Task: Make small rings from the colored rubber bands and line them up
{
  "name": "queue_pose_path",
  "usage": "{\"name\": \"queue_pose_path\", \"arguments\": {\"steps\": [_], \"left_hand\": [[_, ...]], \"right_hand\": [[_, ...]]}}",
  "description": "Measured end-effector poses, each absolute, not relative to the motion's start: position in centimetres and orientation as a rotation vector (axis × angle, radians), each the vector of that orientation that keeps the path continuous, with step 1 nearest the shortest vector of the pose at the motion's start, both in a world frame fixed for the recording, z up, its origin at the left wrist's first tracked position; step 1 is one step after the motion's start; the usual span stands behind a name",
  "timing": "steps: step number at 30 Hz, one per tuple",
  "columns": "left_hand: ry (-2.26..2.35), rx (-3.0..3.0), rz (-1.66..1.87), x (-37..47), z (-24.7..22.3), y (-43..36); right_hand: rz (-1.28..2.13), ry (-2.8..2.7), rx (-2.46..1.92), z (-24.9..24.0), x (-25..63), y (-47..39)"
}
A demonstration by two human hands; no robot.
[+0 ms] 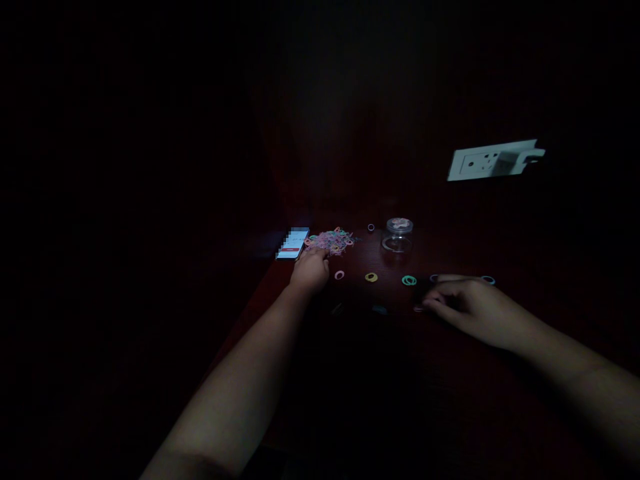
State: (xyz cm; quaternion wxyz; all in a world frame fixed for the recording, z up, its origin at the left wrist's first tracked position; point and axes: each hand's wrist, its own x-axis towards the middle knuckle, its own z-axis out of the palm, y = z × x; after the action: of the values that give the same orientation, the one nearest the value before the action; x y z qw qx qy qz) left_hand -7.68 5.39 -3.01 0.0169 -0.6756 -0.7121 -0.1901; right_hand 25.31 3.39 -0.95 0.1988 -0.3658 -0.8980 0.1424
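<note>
Many small coloured elastic hair ties lie in a loose pile (333,241) on the dark red table. My left hand (310,270) is at the near edge of that pile, its fingertips mostly hidden. Low over the table, my right hand (467,303) has its thumb and fingers drawn together around a small pinkish hair tie, only partly seen. Left of it, hair ties lie apart by colour: a pink one (339,275), yellow ones (371,277) and green ones (409,281). A purplish one (434,277) and a blue one (488,280) show beyond my right hand.
A clear lidded jar (398,241) stands behind the row. A lit phone (293,244) lies left of the pile, and a small ring (371,228) sits near the jar. On the wall is a socket panel (473,164) with a plug (505,162). The room is very dark.
</note>
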Motion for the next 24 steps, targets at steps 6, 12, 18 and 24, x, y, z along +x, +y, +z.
{"name": "queue_pose_path", "arguments": {"steps": [6,12,18,24], "left_hand": [[-2.151,-2.084,-0.749,-7.83,-2.96,5.53],[-2.147,-2.060,-0.872,-8.04,-3.09,5.66],[-2.219,-2.063,-0.919,-7.98,-2.57,5.23],[-2.283,-2.083,-0.879,-7.73,-2.29,4.99]], "right_hand": [[0.424,-2.519,-1.023,-1.00,25.47,3.40],[0.444,-2.517,-1.018,-1.07,25.49,3.41],[0.449,-2.520,-1.005,-0.82,25.46,3.25],[0.457,-2.518,-1.002,-0.80,25.55,3.23]]}}
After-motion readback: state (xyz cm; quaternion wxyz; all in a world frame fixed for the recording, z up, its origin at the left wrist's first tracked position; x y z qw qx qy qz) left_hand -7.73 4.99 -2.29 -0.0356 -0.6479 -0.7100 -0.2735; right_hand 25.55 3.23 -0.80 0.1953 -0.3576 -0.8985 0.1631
